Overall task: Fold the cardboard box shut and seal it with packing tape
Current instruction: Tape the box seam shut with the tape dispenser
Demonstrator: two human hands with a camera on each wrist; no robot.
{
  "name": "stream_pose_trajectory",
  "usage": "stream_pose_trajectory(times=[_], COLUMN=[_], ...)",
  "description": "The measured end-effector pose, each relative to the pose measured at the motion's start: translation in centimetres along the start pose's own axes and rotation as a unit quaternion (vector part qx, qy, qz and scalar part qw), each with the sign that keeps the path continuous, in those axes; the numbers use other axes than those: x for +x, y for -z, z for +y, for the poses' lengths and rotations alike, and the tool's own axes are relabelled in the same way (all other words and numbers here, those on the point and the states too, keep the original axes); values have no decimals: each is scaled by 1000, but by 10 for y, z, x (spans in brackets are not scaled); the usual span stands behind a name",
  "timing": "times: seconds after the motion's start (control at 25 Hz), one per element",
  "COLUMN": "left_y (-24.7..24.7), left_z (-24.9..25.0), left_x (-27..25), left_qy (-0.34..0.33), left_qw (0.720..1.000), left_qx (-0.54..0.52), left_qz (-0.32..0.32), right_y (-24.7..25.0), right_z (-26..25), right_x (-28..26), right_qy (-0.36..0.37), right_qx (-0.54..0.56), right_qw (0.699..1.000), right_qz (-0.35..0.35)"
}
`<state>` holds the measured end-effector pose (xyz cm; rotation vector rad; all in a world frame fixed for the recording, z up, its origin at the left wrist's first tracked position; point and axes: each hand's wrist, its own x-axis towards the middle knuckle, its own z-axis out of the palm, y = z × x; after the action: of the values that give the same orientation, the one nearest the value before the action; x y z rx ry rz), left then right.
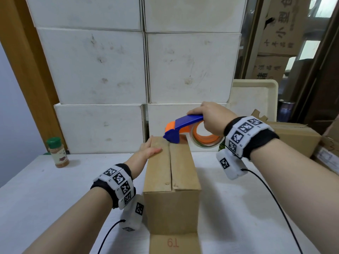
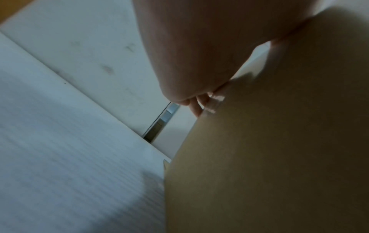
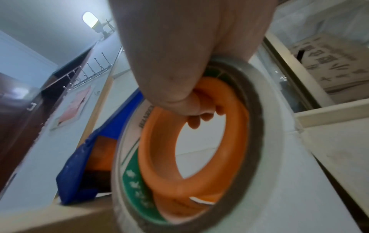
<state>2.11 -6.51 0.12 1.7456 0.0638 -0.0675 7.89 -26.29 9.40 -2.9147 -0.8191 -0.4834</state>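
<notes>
Here, with left hand (image 1: 149, 149) flat on cardboard box (image 1: 171, 182) and right hand (image 1: 211, 118) clenching tape dispenser (image 1: 185, 131), risk of crooked tape if flaps shift

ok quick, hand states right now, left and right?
Left hand: open, fingers flat on the cardboard box top, far left corner.
Right hand: closed around the tape dispenser, its nose at the box's far edge.

Right hand (image 3: 179, 63) fingers (image 3: 194, 123) curled through the orange core of the tape dispenser (image 3: 191, 157).
</notes>
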Motion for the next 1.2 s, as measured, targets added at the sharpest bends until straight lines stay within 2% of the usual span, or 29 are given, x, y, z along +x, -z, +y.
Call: stream_pose_trajectory(times=[0.36, 0.44, 0.6, 0.8, 0.88, 0.96, 1.0, 1.04, 1.2], left_y=[-5, -3, 5, 12, 14, 11, 7, 2, -11], left_z=[4, 2, 1, 9, 18, 28, 32, 35, 27], left_x=[0, 3, 6, 0, 3, 7, 10, 12, 20], left_qy=[16, -5, -29, -29, -22, -23, -22, -19, -24], left_qw=[1000, 1000, 995, 986, 963, 913, 896, 888, 888], left_qx=[12, 4, 70, 152, 264, 405, 442, 457, 458], left_qz=[11, -6, -58, -57, -44, -30, -30, -35, -43], right_y=[-23, -26, -30, -36, -38, -39, -39, -39, -41], right_z=[21, 22, 24, 25, 25, 25, 25, 25, 25], right_x=[-14, -15, -17, -20, -20, -20, -20, -20, -23], right_qy=[-42, -45, -52, -65, -68, -69, -71, -73, -74], right_qx=[63, 71, 76, 94, 98, 100, 103, 105, 118], right_qw=[997, 996, 995, 993, 992, 992, 992, 991, 989], right_qz=[17, 24, 31, 31, 33, 35, 36, 37, 45])
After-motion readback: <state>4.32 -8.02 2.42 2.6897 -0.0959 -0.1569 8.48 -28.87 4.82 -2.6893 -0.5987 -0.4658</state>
